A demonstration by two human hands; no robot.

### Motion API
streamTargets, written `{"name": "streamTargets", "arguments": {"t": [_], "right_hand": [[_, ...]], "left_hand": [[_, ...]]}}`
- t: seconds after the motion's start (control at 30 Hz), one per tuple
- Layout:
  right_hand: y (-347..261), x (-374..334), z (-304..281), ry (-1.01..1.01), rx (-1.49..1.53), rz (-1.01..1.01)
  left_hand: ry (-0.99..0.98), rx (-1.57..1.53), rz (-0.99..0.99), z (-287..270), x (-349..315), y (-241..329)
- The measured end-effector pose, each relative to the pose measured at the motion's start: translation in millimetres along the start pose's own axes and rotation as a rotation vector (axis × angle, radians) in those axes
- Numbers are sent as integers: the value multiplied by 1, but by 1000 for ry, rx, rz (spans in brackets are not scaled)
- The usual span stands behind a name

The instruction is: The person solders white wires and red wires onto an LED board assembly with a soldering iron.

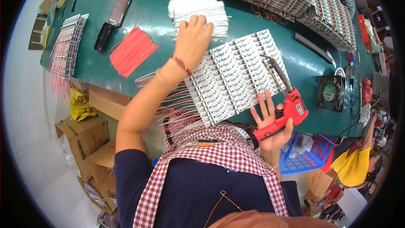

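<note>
My left hand (195,39) reaches over a pile of thin white wires (202,8); its bent fingers are closed down onto the near edge, tips hidden. In my right hand (273,128) rests a red soldering gun (294,109), gripped toward the thumb side while other fingers stretch out. Its dark metal tip points up and left, over a panel of white boards (236,76) set in rows. Red and white wires (179,97) trail from the panel's left edge toward my checked apron. Left of my left forearm lies a bundle of red wires (133,52).
Boards with wires (69,46) stand at the green table's left end, near a phone (121,8) and a black case (103,37). Stacked board panels (291,0) fill the far right. A black fan (331,93) sits right; below is a blue basket (308,154). Another person (354,164) is at right.
</note>
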State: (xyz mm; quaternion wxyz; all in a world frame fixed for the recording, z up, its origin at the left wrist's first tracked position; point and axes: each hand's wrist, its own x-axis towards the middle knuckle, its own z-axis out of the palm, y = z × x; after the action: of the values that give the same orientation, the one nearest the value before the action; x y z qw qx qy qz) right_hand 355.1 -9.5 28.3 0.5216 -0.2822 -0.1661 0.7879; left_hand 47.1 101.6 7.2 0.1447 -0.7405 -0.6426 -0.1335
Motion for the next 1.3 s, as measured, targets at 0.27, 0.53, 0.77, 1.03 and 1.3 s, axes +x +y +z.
{"name": "streamTargets", "arguments": {"t": [0.27, 0.53, 0.77, 1.03, 1.3], "right_hand": [[-30, 9, -13, -6, 109, -148], [-42, 32, -10, -110, 151, -85], [-61, 38, -17, -125, 154, -32], [-74, 44, -21, -199, 95, 67], [-74, 57, -6, -183, 27, 157]], "left_hand": [[104, -156, 23, 33, 14, -6], [175, -223, -64, 40, 24, -7], [421, -646, -273, -1, 42, -15], [689, -953, -536, -5, -12, -9], [636, -1015, -541, -9, -23, -11]]}}
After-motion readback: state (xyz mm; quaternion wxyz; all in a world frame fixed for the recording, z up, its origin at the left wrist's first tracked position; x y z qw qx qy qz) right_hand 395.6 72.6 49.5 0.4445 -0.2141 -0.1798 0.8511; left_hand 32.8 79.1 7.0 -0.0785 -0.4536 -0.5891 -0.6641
